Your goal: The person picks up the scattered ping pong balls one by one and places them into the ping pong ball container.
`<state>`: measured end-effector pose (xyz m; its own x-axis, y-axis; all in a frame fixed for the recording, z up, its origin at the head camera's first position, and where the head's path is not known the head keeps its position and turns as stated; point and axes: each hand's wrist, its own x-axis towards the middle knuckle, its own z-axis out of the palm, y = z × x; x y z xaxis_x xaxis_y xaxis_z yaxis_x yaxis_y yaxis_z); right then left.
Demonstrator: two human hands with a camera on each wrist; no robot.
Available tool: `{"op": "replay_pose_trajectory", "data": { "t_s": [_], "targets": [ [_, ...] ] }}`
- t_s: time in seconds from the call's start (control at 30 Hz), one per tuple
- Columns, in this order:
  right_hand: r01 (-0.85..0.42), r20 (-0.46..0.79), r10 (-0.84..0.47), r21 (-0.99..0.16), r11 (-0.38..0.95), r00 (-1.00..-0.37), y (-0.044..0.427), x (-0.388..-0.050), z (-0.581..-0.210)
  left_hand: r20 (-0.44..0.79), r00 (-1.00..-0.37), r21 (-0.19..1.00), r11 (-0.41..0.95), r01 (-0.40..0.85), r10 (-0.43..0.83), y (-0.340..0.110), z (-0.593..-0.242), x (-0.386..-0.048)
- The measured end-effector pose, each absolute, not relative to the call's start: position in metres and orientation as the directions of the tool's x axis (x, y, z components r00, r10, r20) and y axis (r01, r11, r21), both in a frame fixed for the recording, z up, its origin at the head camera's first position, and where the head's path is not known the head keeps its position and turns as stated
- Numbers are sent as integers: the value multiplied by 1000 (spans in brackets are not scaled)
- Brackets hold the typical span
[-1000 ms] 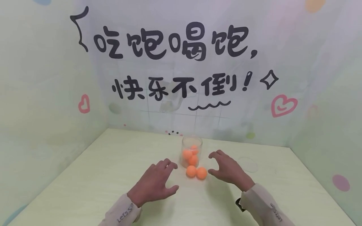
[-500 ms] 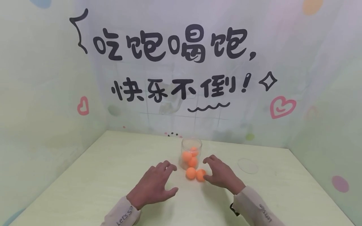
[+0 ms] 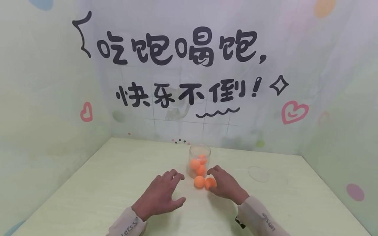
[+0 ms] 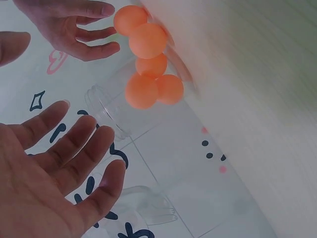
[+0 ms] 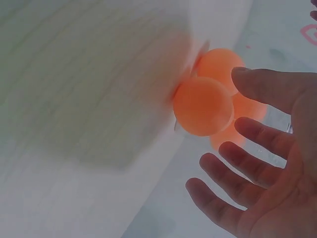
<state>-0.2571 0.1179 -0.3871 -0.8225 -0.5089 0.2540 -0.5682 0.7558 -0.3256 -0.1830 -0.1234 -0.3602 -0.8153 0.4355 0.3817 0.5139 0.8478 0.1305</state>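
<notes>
A clear jar (image 3: 200, 151) stands upright with several orange balls (image 3: 195, 164) inside. In front of it two more orange balls lie side by side, the left one (image 3: 199, 182) and the right one (image 3: 209, 183). My right hand (image 3: 226, 185) is beside the right ball, fingers spread and thumb overlapping its edge; contact cannot be told. In the right wrist view my right hand (image 5: 270, 163) has its fingers apart near that ball (image 5: 203, 106). My left hand (image 3: 159, 195) hovers left of the balls, holding nothing; the left wrist view shows my left hand (image 4: 64, 173) with relaxed fingers.
A thin clear ring or disc (image 3: 258, 174) lies on the pale table (image 3: 97, 183) to the right of the jar. Behind the table stands a printed backdrop (image 3: 177, 72) with dark lettering, and side panels (image 3: 348, 131) flank it.
My right hand has moved left and slightly down, from beside the balls to the right ball's edge. My left hand has hardly moved. The jar and balls look unmoved, with a slight shift of the view.
</notes>
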Motion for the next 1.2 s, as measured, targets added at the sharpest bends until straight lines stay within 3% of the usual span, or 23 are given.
{"op": "replay_pose_trajectory", "data": {
  "t_s": [0.4, 1.2],
  "targets": [
    [-555, 236, -502, -343, 758, -832, 112, -262, -393, 348, -818, 144, 836, 530, 458, -124, -360, -182],
    [-565, 224, -521, -242, 789, -824, 112, -262, -392, 332, -812, 120, 832, 542, 481, -128, -362, -181]
  ]
}}
